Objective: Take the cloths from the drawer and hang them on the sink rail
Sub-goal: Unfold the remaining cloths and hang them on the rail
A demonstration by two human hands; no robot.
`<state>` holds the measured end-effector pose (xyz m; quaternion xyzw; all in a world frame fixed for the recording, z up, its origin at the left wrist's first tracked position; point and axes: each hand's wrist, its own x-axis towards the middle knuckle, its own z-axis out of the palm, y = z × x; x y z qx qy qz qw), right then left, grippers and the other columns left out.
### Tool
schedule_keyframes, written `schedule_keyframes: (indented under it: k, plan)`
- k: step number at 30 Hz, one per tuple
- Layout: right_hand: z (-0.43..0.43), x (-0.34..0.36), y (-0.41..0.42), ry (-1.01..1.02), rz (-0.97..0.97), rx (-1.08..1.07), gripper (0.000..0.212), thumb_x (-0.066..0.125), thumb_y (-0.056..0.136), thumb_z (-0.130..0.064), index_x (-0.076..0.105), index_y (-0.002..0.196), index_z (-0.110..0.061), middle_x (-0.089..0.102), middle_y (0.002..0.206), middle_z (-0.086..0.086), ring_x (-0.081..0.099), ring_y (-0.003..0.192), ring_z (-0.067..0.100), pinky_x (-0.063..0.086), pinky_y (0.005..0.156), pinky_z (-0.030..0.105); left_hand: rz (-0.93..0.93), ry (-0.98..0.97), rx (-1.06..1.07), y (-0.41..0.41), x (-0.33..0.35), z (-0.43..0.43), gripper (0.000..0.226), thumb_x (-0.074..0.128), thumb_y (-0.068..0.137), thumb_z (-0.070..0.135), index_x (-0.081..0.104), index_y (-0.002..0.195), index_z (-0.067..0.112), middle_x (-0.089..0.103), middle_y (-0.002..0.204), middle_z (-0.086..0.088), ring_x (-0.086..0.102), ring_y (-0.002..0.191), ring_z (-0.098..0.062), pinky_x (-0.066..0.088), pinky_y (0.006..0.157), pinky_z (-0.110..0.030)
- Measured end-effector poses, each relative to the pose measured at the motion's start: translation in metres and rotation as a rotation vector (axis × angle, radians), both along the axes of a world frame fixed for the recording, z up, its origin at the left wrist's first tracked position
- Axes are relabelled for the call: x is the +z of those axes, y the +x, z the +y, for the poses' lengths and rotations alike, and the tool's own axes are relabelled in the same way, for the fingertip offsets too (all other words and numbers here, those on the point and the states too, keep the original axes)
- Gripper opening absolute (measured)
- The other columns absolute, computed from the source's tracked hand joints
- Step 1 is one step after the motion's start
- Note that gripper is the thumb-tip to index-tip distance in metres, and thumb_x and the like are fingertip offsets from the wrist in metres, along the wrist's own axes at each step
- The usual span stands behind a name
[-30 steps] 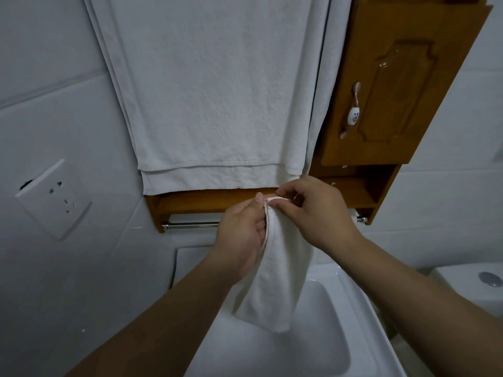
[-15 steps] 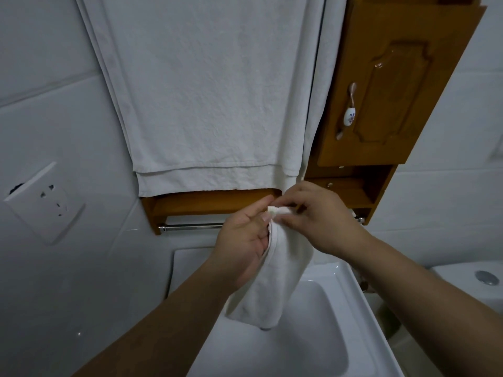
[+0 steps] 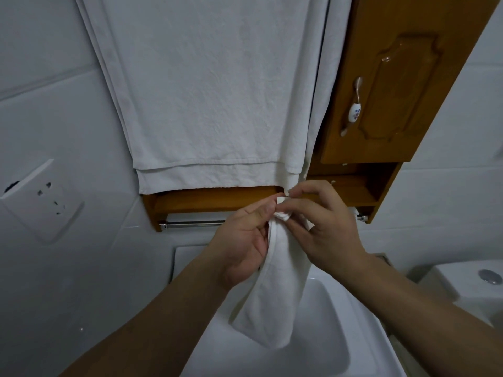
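I hold a small white cloth [image 3: 275,289] up in front of me with both hands. My left hand [image 3: 245,246] pinches its top edge with thumb and fingers closed on it, and the cloth runs down past my palm. My right hand [image 3: 318,229] pinches the same top end from the other side, where the cloth is bunched up into a little lump. I think I hold it this way so I can find the corners and pull the top open flat.

The rest of the cloth hangs down loose over the white sink [image 3: 367,336]. It touches nothing there, so it stays dry.

The shiny rail [image 3: 193,225] is just behind my hands, under the wooden shelf [image 3: 212,198]. The cloth is not on the rail yet. I keep it high and close so the trip over the bar is short.

A big white towel [image 3: 212,91] hangs above the shelf. The rail's left part is bare, so I think the cloth fits there.
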<state>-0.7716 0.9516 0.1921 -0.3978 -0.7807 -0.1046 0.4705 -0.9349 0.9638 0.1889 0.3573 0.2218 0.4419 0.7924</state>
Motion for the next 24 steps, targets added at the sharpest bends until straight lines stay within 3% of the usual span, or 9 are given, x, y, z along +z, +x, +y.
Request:
schedule_keyframes:
  k: [3, 5, 9, 13, 16, 20, 24]
  plan:
    - [0.005, -0.006, 0.004, 0.165, -0.062, -0.025, 0.018, 0.070, 0.090, -0.021, 0.077, 0.094, -0.005, 0.056, 0.101, 0.005, 0.051, 0.094, 0.019, 0.039, 0.085, 0.021, -0.006, -0.026, -0.006, 0.001, 0.001, 0.000, 0.037, 0.048, 0.101, 0.018, 0.058, 0.129, -0.003, 0.068, 0.114, -0.020, 0.068, 0.103, -0.026, 0.056, 0.087, -0.034]
    - [0.009, -0.012, 0.008, 0.209, -0.098, -0.033, 0.018, 0.071, 0.090, -0.021, 0.077, 0.095, -0.004, 0.053, 0.101, 0.003, 0.052, 0.093, 0.021, 0.037, 0.087, 0.024, 0.015, -0.046, -0.004, 0.001, 0.000, 0.000, 0.038, 0.050, 0.099, 0.018, 0.058, 0.127, -0.006, 0.069, 0.108, -0.019, 0.068, 0.099, -0.026, 0.056, 0.084, -0.034]
    - [0.010, -0.020, 0.007, 0.140, -0.104, 0.007, 0.019, 0.068, 0.093, -0.021, 0.075, 0.097, -0.003, 0.065, 0.098, 0.010, 0.056, 0.093, 0.022, 0.046, 0.082, 0.030, 0.058, -0.114, 0.025, 0.001, -0.003, 0.001, 0.029, 0.049, 0.101, 0.018, 0.062, 0.118, -0.003, 0.069, 0.101, -0.018, 0.069, 0.093, -0.025, 0.056, 0.080, -0.034]
    - [0.008, -0.021, 0.001, 0.066, -0.120, 0.020, 0.015, 0.069, 0.090, -0.019, 0.075, 0.097, -0.007, 0.067, 0.096, 0.009, 0.057, 0.094, 0.021, 0.046, 0.079, 0.035, 0.033, -0.184, 0.089, 0.005, -0.006, 0.002, 0.035, 0.046, 0.104, 0.014, 0.055, 0.128, -0.010, 0.065, 0.110, -0.024, 0.067, 0.097, -0.028, 0.058, 0.082, -0.034]
    - [0.006, -0.013, -0.001, -0.056, -0.071, 0.005, 0.016, 0.066, 0.088, -0.026, 0.073, 0.095, -0.013, 0.064, 0.099, 0.003, 0.054, 0.098, 0.015, 0.045, 0.082, 0.030, 0.006, -0.185, 0.196, 0.008, -0.010, 0.002, 0.035, 0.045, 0.105, 0.015, 0.054, 0.127, -0.010, 0.065, 0.112, -0.026, 0.067, 0.099, -0.030, 0.056, 0.085, -0.036]
    - [0.001, 0.002, 0.001, -0.346, -0.014, 0.008, 0.010, 0.071, 0.085, -0.025, 0.067, 0.094, -0.028, 0.060, 0.098, -0.015, 0.055, 0.091, 0.003, 0.050, 0.079, 0.026, 0.247, 0.042, 0.351, 0.007, -0.009, 0.002, 0.020, 0.053, 0.100, 0.013, 0.067, 0.103, -0.002, 0.071, 0.092, -0.018, 0.069, 0.084, -0.024, 0.058, 0.073, -0.031]
    - [0.004, 0.022, 0.001, -0.619, 0.068, 0.022, 0.013, 0.079, 0.081, -0.025, 0.070, 0.088, -0.030, 0.067, 0.084, -0.013, 0.061, 0.080, 0.006, 0.052, 0.070, 0.024, 0.387, 0.167, 0.394, 0.004, -0.008, 0.003, 0.016, 0.063, 0.095, 0.016, 0.076, 0.094, 0.008, 0.075, 0.098, -0.020, 0.071, 0.096, -0.035, 0.057, 0.087, -0.045]
